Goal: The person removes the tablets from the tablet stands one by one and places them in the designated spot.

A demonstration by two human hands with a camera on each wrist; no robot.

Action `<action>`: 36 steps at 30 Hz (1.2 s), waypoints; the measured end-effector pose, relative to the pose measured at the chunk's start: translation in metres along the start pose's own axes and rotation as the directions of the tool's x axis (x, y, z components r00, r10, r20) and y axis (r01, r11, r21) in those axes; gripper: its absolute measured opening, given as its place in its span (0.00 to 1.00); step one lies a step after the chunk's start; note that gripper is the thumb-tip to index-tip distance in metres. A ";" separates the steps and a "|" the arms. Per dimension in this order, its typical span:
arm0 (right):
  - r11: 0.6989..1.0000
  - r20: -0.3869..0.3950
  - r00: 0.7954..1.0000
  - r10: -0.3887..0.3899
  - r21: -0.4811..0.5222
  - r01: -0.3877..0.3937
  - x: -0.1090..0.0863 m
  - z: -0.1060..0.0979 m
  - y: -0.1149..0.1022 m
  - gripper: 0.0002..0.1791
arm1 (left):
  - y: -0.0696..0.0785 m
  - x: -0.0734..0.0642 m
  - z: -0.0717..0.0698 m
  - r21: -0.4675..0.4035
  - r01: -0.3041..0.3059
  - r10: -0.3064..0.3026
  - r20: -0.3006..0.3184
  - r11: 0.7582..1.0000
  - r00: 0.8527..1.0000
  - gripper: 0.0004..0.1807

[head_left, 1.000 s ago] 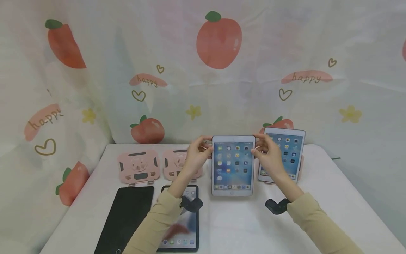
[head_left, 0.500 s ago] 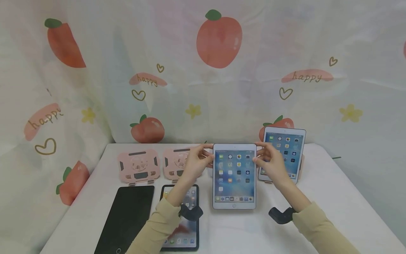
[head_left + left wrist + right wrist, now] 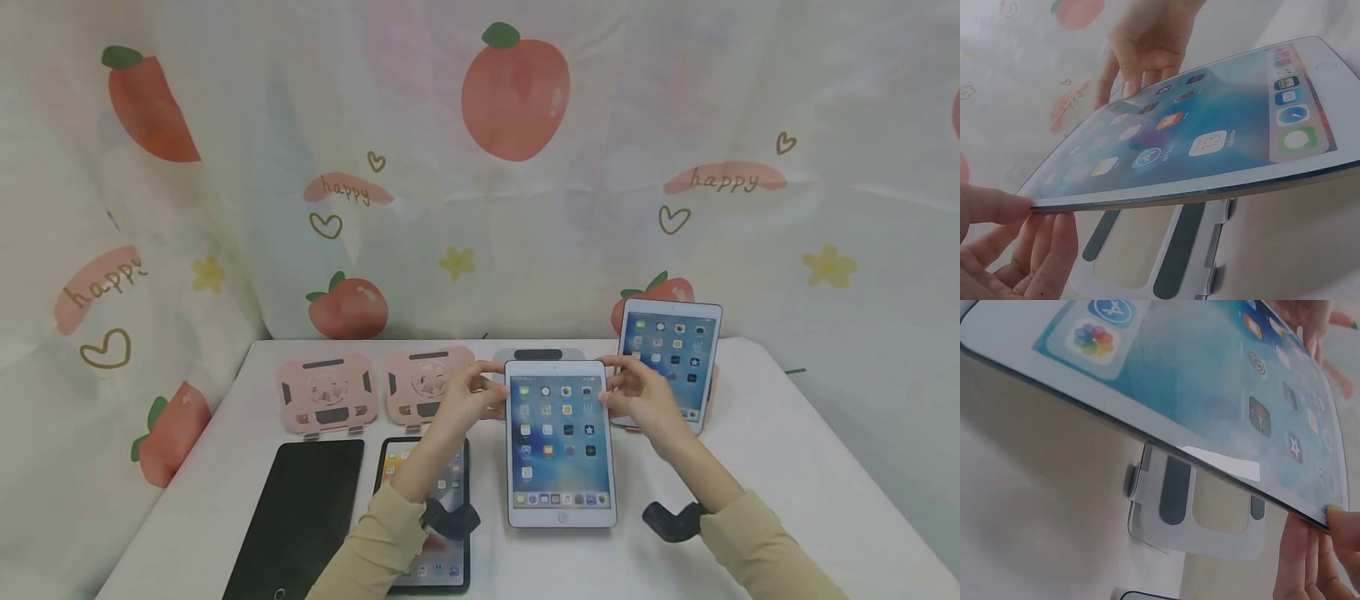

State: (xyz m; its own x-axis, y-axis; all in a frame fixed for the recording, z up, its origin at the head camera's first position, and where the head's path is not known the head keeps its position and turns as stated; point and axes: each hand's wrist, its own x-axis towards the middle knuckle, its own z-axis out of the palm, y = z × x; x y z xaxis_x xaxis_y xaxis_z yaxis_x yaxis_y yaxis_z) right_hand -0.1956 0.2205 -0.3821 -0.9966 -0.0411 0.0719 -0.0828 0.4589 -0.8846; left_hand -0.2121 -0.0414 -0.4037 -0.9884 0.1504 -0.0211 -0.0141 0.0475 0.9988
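Observation:
A white tablet with a lit screen of app icons is held up over the table. My left hand pinches its upper left edge, thumb on the front and fingers behind. At the upper right edge my right hand holds it the same way. Behind and below the tablet stands a grey tablet stand with dark pads, mostly hidden by it in the head view; the left wrist view shows the stand's frame under the tablet's lower face.
A second white tablet leans on a stand at the right. Two pink stands are at the back left. In front of them lie a black tablet and a dark-framed tablet with a lit screen. A patterned curtain hangs behind the table.
Both hands have brought the white tablet down and nearer the body, its lower end turning slightly right. The grey stand's top has come into view behind it.

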 end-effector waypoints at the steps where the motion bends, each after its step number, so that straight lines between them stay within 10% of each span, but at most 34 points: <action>1: 1.000 0.007 1.000 0.009 0.002 -0.009 0.000 0.000 0.001 0.28 | -0.002 0.000 0.000 -0.003 0.013 -0.013 0.005 1.000 1.000 0.19; 36: 0.962 0.212 0.952 0.219 0.114 -0.247 -0.006 0.020 0.047 0.29 | -0.049 -0.013 -0.003 -0.016 0.272 -0.270 0.083 0.962 0.959 0.23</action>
State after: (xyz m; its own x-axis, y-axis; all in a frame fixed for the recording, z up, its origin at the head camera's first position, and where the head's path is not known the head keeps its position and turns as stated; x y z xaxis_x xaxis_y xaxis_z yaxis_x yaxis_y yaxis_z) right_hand -0.1935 0.2243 -0.4332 -0.9664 -0.1271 -0.2233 0.1668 0.3508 -0.9215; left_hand -0.1992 -0.0487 -0.4521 -0.9318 0.2133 -0.2937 -0.2849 0.0713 0.9559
